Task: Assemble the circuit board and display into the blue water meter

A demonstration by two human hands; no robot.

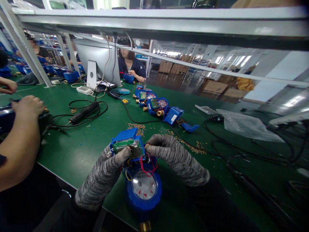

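Note:
A blue water meter [143,188] with a round dial lies on the green bench at its near edge. On top of it sits an open blue module with a green circuit board [128,144] and red and yellow wires. My left hand [107,170], in a grey knit glove, is closed on the module's left side. My right hand [174,157], gloved the same, pinches the module's right edge.
A row of blue meters [155,104] lies further back, with small brass parts [139,128] scattered nearby. A black soldering tool [84,112] and cables lie at the left. A co-worker's bare arm [15,148] is at the left, a plastic bag [245,125] at the right, a monitor [99,61] behind.

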